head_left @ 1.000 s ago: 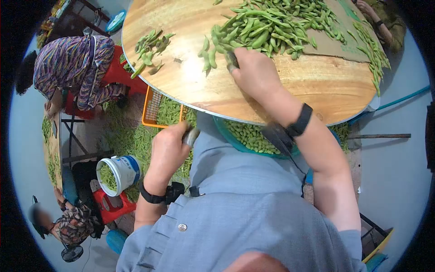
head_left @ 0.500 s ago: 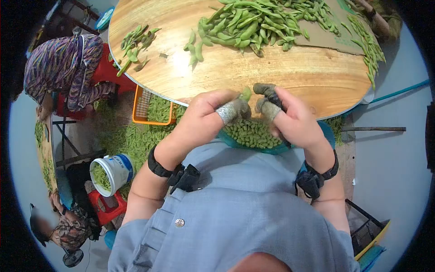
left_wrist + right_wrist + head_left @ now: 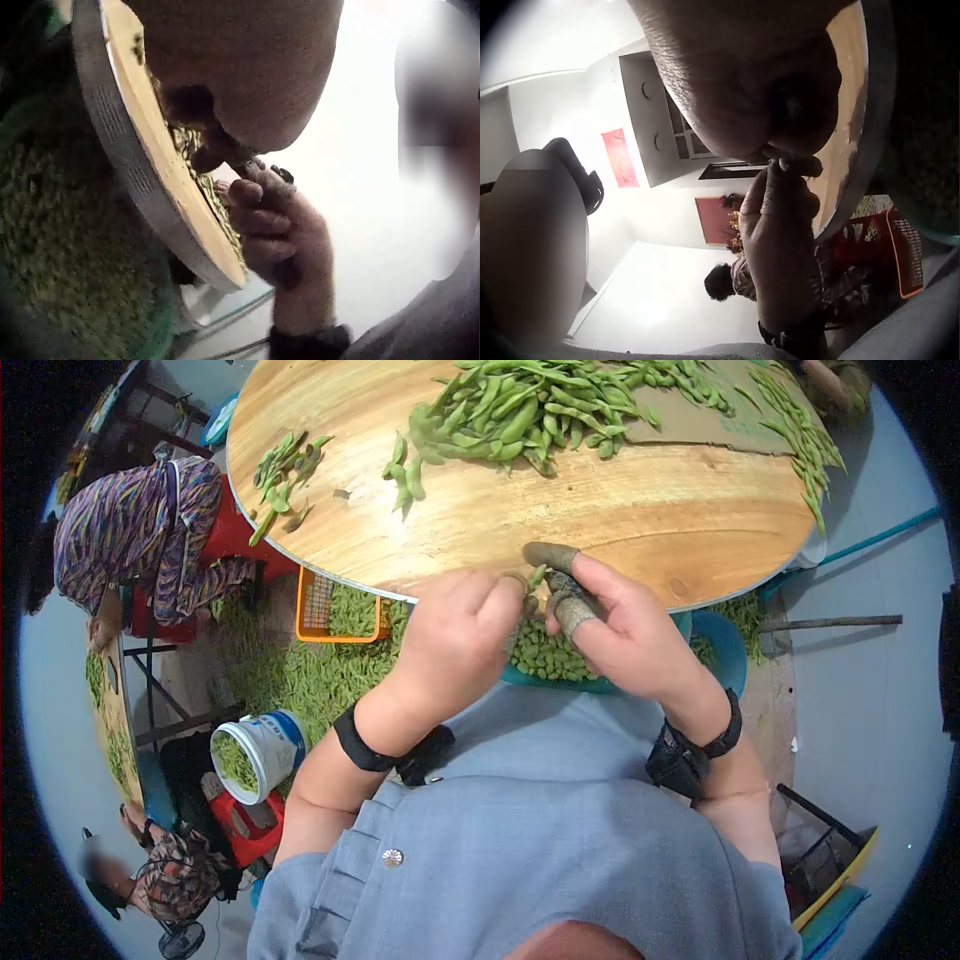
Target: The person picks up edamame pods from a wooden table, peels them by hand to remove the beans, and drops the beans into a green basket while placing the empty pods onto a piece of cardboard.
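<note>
Pinching slim green pod (image 3: 537, 576), L hand (image 3: 460, 640) + R hand (image 3: 635, 630) together nr round, grainy wood tabletop (image 3: 440, 525) (R fingertips (image 3: 549, 556) wrapped).

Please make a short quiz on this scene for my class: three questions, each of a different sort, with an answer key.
1. Multiple choice. What fills the teal basin below the edge of the round wooden table?
A) Whole pods
B) Shelled green beans
C) Water

2. True or false? The white bucket stands on that table.

3. Fill in the missing word. The plastic basket of pods, to the left of the left hand, is ______ in colour.

Key: 1. B; 2. False; 3. orange
</note>
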